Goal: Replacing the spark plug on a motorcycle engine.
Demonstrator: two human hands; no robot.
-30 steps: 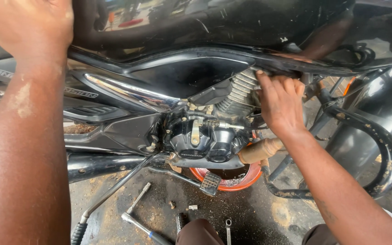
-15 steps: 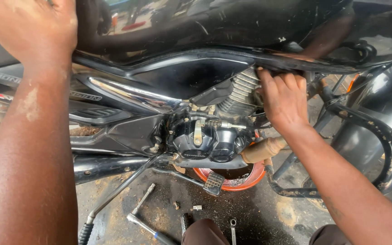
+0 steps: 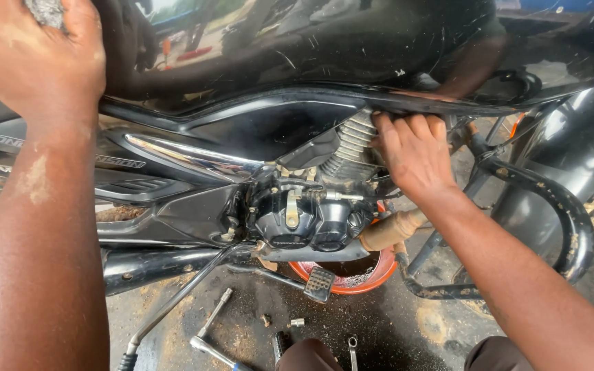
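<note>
Reaching under the tank edge, the right hand point(image 3: 414, 154) is pressing loosely curled fingers, holding nothing, against the finned engine cylinder point(image 3: 352, 141), having crept slightly higher than a second ago. The left hand point(image 3: 39, 58) is resting atop the motorcycle seat point(image 3: 297, 48), clutching a grey rag point(image 3: 48, 10), keeping the machine steadied.

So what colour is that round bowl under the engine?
Orange-red round drain bowl, seen best in the head view.
</note>
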